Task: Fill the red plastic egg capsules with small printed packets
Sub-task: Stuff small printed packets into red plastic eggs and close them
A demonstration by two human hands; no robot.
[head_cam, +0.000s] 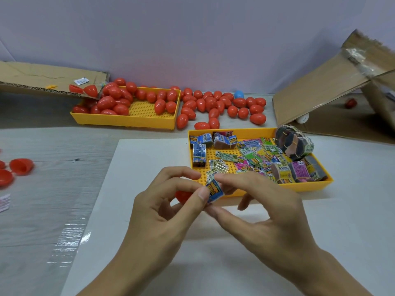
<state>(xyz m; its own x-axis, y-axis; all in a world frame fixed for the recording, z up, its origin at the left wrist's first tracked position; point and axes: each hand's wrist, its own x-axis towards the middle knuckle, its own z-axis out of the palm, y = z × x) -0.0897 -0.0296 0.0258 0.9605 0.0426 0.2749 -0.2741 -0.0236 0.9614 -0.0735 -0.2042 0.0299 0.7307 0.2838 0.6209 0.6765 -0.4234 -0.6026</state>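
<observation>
Over the white board, my left hand [168, 201] and my right hand [263, 201] both pinch one small blue printed packet [214, 191] between thumbs and fingertips. A red egg capsule piece [183, 195] shows just behind my left fingers, partly hidden. Right behind the hands stands a yellow tray [307, 188] with several printed packets and banded bundles. A second yellow tray [141, 120] at the back holds several closed red eggs, and more red eggs [222, 105] lie loose beside it.
Open red egg halves [15, 169] lie at the left edge. A flattened cardboard sheet [38, 79] lies back left, and an open cardboard box [333, 97] leans at the right. One blue egg [239, 94] sits among the red ones.
</observation>
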